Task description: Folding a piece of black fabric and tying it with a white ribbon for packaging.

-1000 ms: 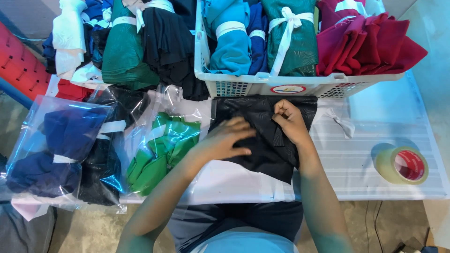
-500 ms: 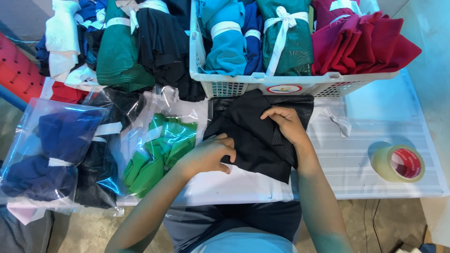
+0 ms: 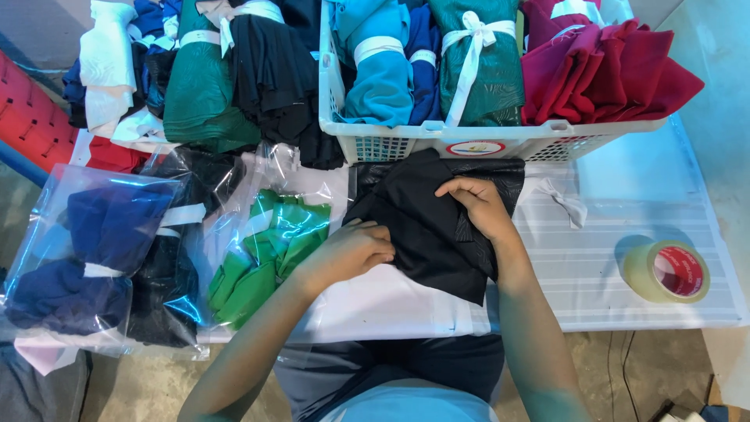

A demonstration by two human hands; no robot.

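Bagged navy bundle [image 3: 94, 242]: lies at the far left of my table [image 3: 625, 273], sealed in clear plastic, white band around it.
Bagged green cloth [image 3: 266, 254]: just beside it, in its own clear bag, close to my left wrist.
Change since a second ago: my left hand [image 3: 348, 250] has drawn back from the middle of the black cloth [image 3: 437, 234] to its left edge; my right hand [image 3: 480, 207] has dropped from a raised pinch to lie on the fabric.
Meaning of change: I judge the fold is being pressed and tidied, not reopened.
Left hand state: fingers curled, gripping the left edge of the black cloth.
Right hand state: fingers bent, pressing down on the upper part of the black cloth, pinching a fold.
Black cloth, location: on the table directly before me, upper edge touching the white basket [image 3: 437, 141].
Black cloth, appearance: matt black, faint embossed pattern, folded into an uneven slanted packet, unbanded.
White ribbon [image 3: 566, 203]: loose on the table, just right of the cloth.
Tape roll [image 3: 668, 272]: far right, well apart from both hands.
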